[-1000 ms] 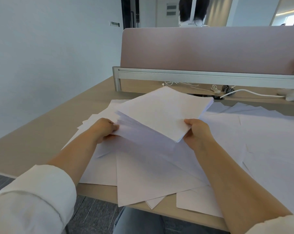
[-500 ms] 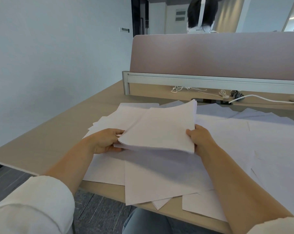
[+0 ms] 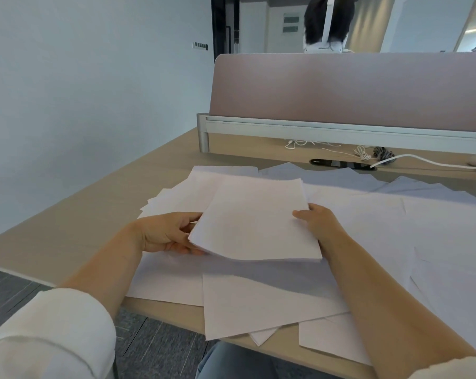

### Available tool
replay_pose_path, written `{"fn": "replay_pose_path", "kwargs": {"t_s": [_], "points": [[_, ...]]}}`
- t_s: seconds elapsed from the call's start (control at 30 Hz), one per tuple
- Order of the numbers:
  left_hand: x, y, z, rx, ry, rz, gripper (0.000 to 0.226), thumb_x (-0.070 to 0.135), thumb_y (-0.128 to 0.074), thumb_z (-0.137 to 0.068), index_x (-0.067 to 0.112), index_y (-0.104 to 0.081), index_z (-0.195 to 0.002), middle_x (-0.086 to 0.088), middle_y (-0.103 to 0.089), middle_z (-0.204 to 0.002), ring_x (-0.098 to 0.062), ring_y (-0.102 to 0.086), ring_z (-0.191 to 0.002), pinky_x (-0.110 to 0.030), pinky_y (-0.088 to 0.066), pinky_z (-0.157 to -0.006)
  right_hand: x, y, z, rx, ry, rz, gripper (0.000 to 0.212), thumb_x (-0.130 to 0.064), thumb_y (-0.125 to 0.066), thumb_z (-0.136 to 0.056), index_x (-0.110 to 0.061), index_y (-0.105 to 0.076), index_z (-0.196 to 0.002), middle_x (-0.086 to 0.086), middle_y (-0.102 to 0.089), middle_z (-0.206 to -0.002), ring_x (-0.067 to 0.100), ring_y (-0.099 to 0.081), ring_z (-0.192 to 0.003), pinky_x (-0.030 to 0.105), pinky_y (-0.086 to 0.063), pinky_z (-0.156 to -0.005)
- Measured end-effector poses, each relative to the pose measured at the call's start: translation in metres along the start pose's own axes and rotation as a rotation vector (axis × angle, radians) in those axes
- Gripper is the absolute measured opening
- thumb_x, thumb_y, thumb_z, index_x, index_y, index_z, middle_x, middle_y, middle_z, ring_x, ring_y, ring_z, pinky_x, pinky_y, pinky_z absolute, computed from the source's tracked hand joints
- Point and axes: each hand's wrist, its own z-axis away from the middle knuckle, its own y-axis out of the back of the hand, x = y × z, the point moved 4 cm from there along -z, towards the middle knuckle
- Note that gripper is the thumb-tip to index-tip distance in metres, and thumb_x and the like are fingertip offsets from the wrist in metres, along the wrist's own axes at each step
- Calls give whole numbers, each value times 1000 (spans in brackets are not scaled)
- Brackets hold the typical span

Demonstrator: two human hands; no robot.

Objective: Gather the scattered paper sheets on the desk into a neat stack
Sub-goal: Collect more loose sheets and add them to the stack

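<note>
A stack of white paper sheets (image 3: 256, 217) is held just above the desk between both hands. My left hand (image 3: 166, 235) grips its left edge, thumb on top and fingers underneath. My right hand (image 3: 317, 222) grips the right edge, thumb on top of the stack. Loose white sheets (image 3: 258, 305) lie scattered beneath and around it on the wooden desk (image 3: 75, 214), some hanging over the near edge. More loose sheets (image 3: 436, 228) cover the desk to the right.
A mauve partition screen (image 3: 349, 88) on a grey rail closes the back of the desk. White cables (image 3: 411, 160) and a cable slot lie below it. A white wall stands to the left. A person sits beyond the partition.
The stack has been lowered and turned flatter, now lying square between my hands and closer to the desk. My view has tilted down and shifted slightly.
</note>
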Motion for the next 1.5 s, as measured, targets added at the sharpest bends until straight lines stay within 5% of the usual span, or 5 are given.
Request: {"fn": "replay_pose_path", "kwargs": {"t_s": [0.33, 0.53, 0.93, 1.23, 1.5], "points": [[-6, 10, -3, -154, -27, 209, 84, 11, -91, -48, 14, -57, -125, -8, -64, -119, -21, -65, -102, -32, -57, -82, -4, -6, -2, 99, 139, 442, 48, -12, -61, -87, -3, -45, -131, 13, -57, -123, 32, -56, -109, 30, -44, -81], [6, 19, -22, 289, 167, 236, 30, 35, -56, -90, 9, -64, -102, -7, -72, -84, -18, -68, -63, -24, -56, -56, -2, -5, -4, 60, 139, 339, 25, -2, -51, -84, -6, -56, -108, 15, -63, -112, 31, -61, -94, 41, -54, -82], [36, 2, -41, 497, 146, -268, 45, 18, -54, -95, 17, -35, -136, -4, -54, -123, -25, -57, -104, -34, -49, -85, 4, -20, -8, -21, 193, 654, 84, -32, -56, -91, -13, -1, -151, 3, -21, -156, 29, -23, -141, 40, -24, -115], [61, -18, -43, 493, -82, -122, 43, 17, -46, -98, 23, -33, -139, -2, -52, -127, -23, -58, -103, -42, -48, -92, -11, 17, 8, 28, -20, -300, 19, -15, -63, -89, -5, -59, -104, 10, -66, -94, 26, -64, -79, 38, -54, -73], [110, -99, -109, 368, -97, -339, 18, 18, -52, -95, 15, -52, -113, -4, -59, -105, -16, -60, -79, -25, -47, -66, -8, 126, 33, 330, -41, -47, 31, -8, -59, -88, 2, -55, -117, 18, -62, -111, 34, -61, -96, 41, -51, -84]]}}
